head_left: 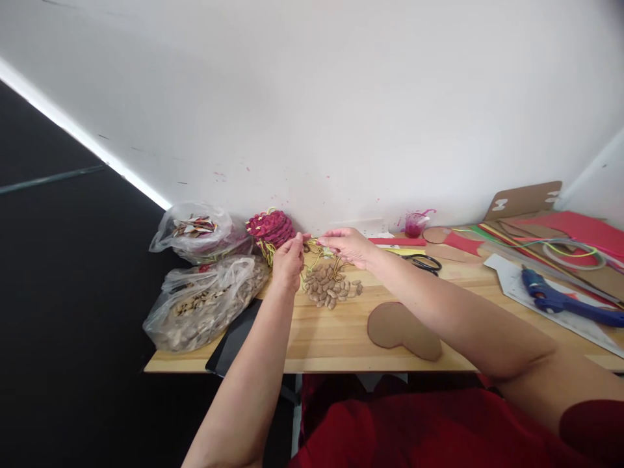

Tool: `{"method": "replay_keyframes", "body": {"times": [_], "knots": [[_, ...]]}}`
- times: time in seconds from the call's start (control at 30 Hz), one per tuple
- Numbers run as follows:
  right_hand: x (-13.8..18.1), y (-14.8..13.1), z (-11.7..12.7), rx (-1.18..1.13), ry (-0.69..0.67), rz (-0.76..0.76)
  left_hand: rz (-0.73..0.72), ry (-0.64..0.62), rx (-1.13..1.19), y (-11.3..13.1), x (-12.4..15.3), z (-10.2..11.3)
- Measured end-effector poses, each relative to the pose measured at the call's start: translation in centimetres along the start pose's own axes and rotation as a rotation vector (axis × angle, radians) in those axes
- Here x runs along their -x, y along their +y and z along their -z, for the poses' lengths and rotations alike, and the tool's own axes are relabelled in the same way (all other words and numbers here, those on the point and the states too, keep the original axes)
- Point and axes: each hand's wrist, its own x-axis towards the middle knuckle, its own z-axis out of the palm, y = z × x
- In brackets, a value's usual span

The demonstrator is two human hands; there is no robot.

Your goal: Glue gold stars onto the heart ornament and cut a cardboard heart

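Observation:
My left hand (289,261) is closed in a pinch, its fingertips on a thin yellow-green cord (313,242). Facing it, my right hand (348,247) pinches the same cord a short way to the right. Loose strands hang below the fingers over a pile of small, brown, oval shell-like pieces (327,290) on the wooden table. Just behind my left hand sits a stack of magenta pieces (270,227) with yellow strings trailing from it. The exact grip of the fingertips is too small to make out.
Two clear plastic bags (205,302) stand at the left. Black-handled scissors (423,262) lie beyond my right forearm. A rounded cardboard cutout (400,333) is near the front edge (331,372). At right are a blue glue gun (560,300) and coloured sheets (585,227); a pink-stained cup (415,225) is behind.

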Motion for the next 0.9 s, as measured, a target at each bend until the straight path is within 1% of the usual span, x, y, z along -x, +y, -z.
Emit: {"method": "replay_keyframes", "body": {"times": [0.37,0.7,0.9], "knots": [[0.2,-0.2,-0.1,-0.033,0.01,-0.004,0.045,-0.011,0.024,-0.3,0.6,0.2],[0.5,0.3,-0.4,-0.046,0.021,0.018,0.036,-0.035,0.052,0.2,1.3,-0.4],[0.6,0.1,-0.5,-0.03,0.05,0.026,0.043,-0.026,0.067,0.1,1.3,-0.1]]}}
